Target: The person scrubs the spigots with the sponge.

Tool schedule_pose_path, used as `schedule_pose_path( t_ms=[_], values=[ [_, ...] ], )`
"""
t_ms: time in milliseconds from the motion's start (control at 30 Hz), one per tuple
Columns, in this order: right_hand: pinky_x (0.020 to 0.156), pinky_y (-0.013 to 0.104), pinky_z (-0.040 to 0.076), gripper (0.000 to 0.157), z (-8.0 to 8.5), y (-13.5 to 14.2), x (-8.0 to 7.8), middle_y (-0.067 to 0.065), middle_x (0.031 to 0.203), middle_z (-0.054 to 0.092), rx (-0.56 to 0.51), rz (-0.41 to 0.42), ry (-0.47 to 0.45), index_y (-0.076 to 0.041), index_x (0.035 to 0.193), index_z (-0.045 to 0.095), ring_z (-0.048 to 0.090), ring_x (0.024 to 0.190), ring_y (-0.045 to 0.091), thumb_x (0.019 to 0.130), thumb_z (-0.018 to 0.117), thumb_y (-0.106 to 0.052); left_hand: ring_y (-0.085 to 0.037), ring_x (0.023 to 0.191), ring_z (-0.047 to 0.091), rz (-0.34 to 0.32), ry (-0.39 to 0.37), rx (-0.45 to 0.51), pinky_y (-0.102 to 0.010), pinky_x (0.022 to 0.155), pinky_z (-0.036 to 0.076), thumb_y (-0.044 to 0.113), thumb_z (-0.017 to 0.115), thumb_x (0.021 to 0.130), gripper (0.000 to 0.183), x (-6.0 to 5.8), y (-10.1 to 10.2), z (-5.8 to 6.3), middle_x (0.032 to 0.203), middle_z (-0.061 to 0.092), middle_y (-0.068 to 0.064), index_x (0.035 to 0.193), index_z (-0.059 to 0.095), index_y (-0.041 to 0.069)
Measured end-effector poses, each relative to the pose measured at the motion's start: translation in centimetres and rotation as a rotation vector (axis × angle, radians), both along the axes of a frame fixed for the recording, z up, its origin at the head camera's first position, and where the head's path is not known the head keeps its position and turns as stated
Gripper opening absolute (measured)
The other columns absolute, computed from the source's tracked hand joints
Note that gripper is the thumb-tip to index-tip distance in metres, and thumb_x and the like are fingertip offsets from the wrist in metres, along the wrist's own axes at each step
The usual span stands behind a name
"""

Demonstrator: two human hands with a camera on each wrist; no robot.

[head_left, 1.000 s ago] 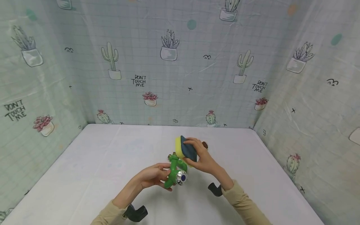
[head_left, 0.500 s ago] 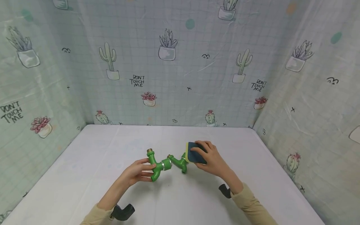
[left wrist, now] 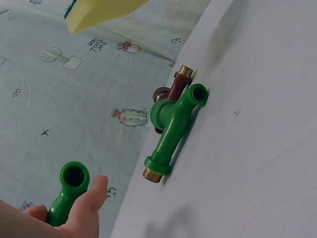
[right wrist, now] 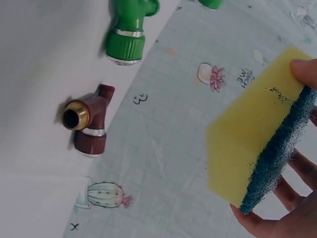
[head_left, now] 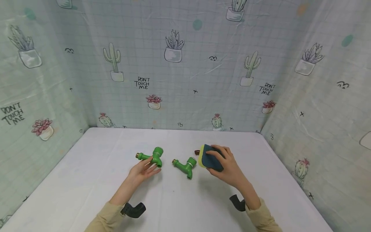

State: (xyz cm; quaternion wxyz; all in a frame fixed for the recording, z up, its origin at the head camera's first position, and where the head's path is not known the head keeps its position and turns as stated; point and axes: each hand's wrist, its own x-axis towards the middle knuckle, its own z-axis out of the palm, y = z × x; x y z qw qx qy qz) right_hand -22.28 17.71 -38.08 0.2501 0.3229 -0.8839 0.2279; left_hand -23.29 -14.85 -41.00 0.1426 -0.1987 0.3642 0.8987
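Observation:
My left hand (head_left: 141,171) grips a green tap (head_left: 157,157) with a brass threaded end, held up over the left middle of the table. In the left wrist view that tap's spout (left wrist: 74,176) shows beyond the thumb. My right hand (head_left: 232,169) holds a yellow sponge (right wrist: 257,124) with a dark blue scouring side (head_left: 213,158), thumb on one face and fingers on the other, raised above the table. A second green tap (head_left: 185,167) lies on the table between the hands. Behind the sponge lies a dark red tap (right wrist: 94,119), mostly hidden in the head view.
The white table (head_left: 179,206) is enclosed by cloth walls (head_left: 188,71) printed with potted cactuses. Black curved pieces (head_left: 134,210) sit at both wrists, by the beige sleeves (head_left: 107,217).
My left hand has moved left and turned its green tap from beside the sponge, exposing the other green tap. My right hand has drawn the sponge to the right.

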Motion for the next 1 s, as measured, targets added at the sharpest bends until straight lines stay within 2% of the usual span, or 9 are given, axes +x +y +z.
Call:
schedule_pose_path(
  t_ms=[267, 400, 467, 533, 667, 800, 900, 933, 1000],
  values=[
    [0.079, 0.046, 0.049, 0.056, 0.2, 0.1, 1.1, 0.005, 0.132, 0.041, -0.058, 0.002, -0.041, -0.024, 0.118, 0.051, 0.035, 0.113, 0.020, 0.068, 0.076, -0.022, -0.023, 0.137, 0.015, 0.047, -0.033, 0.197, -0.046, 0.108, 0.024, 0.009, 0.043, 0.092, 0.012, -0.8, 0.1, -1.6, 0.111, 0.038, -0.015, 0.104, 0.043, 0.011],
    [0.079, 0.046, 0.049, 0.057, 0.4, 0.2, 1.4, 0.005, 0.131, 0.041, -0.057, 0.000, -0.024, -0.023, 0.118, 0.052, 0.035, 0.113, 0.021, 0.067, 0.077, -0.021, -0.023, 0.135, 0.017, 0.052, -0.037, 0.183, -0.045, 0.107, 0.025, 0.010, 0.041, 0.093, 0.009, -0.9, 0.1, -2.4, 0.103, 0.045, -0.015, 0.099, 0.046, 0.010],
    [0.079, 0.046, 0.050, 0.057, 0.5, 0.2, 1.5, 0.006, 0.131, 0.041, -0.055, -0.003, -0.019, -0.022, 0.118, 0.052, 0.035, 0.113, 0.021, 0.067, 0.077, -0.021, -0.025, 0.134, 0.018, 0.058, -0.034, 0.159, -0.046, 0.106, 0.026, 0.009, 0.039, 0.093, 0.011, -0.9, 0.2, -2.7, 0.113, 0.044, -0.021, 0.101, 0.046, 0.009],
    [0.079, 0.046, 0.050, 0.058, 0.6, 0.1, 1.6, 0.005, 0.131, 0.041, -0.055, -0.003, -0.020, -0.023, 0.118, 0.051, 0.034, 0.113, 0.021, 0.066, 0.077, -0.022, -0.029, 0.134, 0.017, 0.054, -0.026, 0.145, -0.047, 0.106, 0.024, 0.008, 0.037, 0.094, 0.022, -0.7, 0.3, -2.7, 0.128, 0.033, -0.031, 0.115, 0.043, 0.010],
    [0.078, 0.045, 0.051, 0.058, 0.7, -0.1, 1.8, 0.006, 0.131, 0.041, -0.063, 0.009, -0.022, -0.023, 0.118, 0.051, 0.034, 0.114, 0.021, 0.066, 0.077, -0.022, -0.035, 0.135, 0.007, -0.047, 0.019, 0.194, -0.049, 0.109, 0.015, 0.012, 0.025, 0.097, 0.048, -0.4, -0.1, -2.4, 0.144, -0.001, -0.028, 0.141, 0.007, 0.003],
    [0.079, 0.046, 0.050, 0.058, 0.7, -0.1, 1.8, 0.006, 0.131, 0.042, -0.062, 0.014, -0.012, -0.022, 0.118, 0.052, 0.035, 0.113, 0.021, 0.066, 0.078, -0.021, -0.037, 0.134, -0.008, -0.191, -0.001, 0.396, -0.043, 0.112, 0.004, 0.023, 0.017, 0.097, 0.058, -0.1, -0.7, -1.6, 0.142, -0.018, -0.027, 0.137, -0.022, 0.003],
    [0.079, 0.046, 0.050, 0.058, 0.5, 0.0, 1.8, 0.008, 0.130, 0.043, -0.060, 0.017, -0.008, -0.022, 0.117, 0.052, 0.035, 0.113, 0.021, 0.066, 0.078, -0.021, -0.031, 0.134, -0.019, -0.232, -0.072, 0.590, -0.037, 0.113, -0.003, 0.031, 0.018, 0.096, 0.066, 0.3, -1.1, -1.0, 0.142, -0.028, -0.019, 0.133, -0.032, 0.008],
    [0.078, 0.046, 0.050, 0.058, 0.4, 0.1, 1.8, 0.008, 0.130, 0.043, -0.060, 0.019, -0.008, -0.022, 0.117, 0.052, 0.035, 0.113, 0.021, 0.066, 0.078, -0.021, -0.030, 0.134, -0.020, -0.234, -0.079, 0.600, -0.038, 0.113, -0.004, 0.032, 0.019, 0.096, 0.067, 0.4, -1.1, -0.9, 0.142, -0.030, -0.017, 0.132, -0.034, 0.008],
    [0.078, 0.046, 0.050, 0.058, 0.3, 0.3, 1.8, 0.009, 0.130, 0.043, -0.064, 0.022, -0.004, -0.022, 0.117, 0.052, 0.035, 0.112, 0.021, 0.065, 0.078, -0.020, -0.031, 0.135, -0.016, -0.248, -0.040, 0.502, -0.040, 0.113, -0.001, 0.032, 0.018, 0.097, 0.067, 0.7, -0.7, -0.5, 0.143, -0.028, -0.018, 0.133, -0.030, 0.004]
  ],
)
